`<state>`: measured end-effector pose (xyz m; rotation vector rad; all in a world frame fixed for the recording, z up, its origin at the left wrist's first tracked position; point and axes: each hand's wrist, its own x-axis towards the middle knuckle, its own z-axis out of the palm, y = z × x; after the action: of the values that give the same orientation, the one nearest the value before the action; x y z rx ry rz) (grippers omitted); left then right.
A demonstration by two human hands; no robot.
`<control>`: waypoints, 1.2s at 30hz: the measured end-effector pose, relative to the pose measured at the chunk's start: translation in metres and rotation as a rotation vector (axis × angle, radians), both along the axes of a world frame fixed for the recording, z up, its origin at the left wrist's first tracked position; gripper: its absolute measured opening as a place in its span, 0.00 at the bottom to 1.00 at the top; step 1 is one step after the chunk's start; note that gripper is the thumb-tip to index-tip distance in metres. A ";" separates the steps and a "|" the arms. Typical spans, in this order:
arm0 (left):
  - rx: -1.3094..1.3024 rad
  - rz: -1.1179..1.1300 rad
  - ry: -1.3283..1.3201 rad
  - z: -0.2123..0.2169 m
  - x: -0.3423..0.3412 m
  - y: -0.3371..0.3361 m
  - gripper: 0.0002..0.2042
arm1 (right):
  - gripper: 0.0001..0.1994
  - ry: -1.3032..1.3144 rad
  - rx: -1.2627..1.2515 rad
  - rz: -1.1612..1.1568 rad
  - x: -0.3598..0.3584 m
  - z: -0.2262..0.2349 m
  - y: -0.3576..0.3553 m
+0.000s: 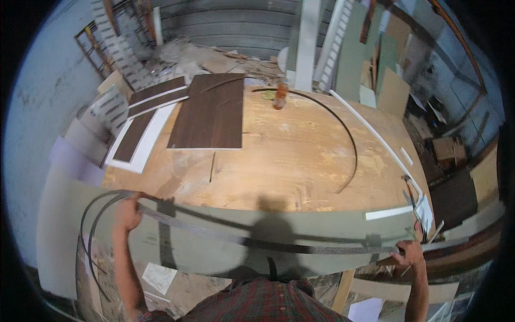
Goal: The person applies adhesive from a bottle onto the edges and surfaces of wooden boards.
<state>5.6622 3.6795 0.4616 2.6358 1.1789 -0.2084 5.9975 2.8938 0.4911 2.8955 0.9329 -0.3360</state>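
A long, dark, flexible edging strip (279,247) stretches across in front of me, above a grey-green board (209,257) at the table's near edge. At the left, my left hand (127,212) is closed round the strip, which curls in loops beyond it and hangs down. My right hand (409,253) grips the strip at the far right with fingers curled over it. Part of its length between the hands looks pale and shiny. Both hands are slightly blurred.
A wooden table (289,161) bears a dark brown panel (209,115), smaller brown-and-white panels (153,121), a curved dark strip (354,140) and an orange-brown bottle (280,97). White strips (375,134) and a hammer-like tool (409,187) lie at the right. Boards (351,64) lean behind.
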 end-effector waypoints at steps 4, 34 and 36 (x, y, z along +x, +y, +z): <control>0.520 -0.040 -0.521 -0.013 -0.054 0.056 0.26 | 0.21 -0.103 0.146 -0.010 -0.001 -0.027 -0.001; 0.986 0.212 -0.893 0.026 -0.314 0.151 0.20 | 0.25 -0.090 0.391 0.096 -0.020 -0.122 0.048; 0.861 0.184 -0.889 0.034 -0.370 0.162 0.20 | 0.28 0.125 0.287 -0.057 -0.026 -0.102 0.082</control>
<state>5.2917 3.8417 0.4954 2.5912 1.2776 1.6395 5.9711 2.9761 0.3887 3.1993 0.9932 -0.4243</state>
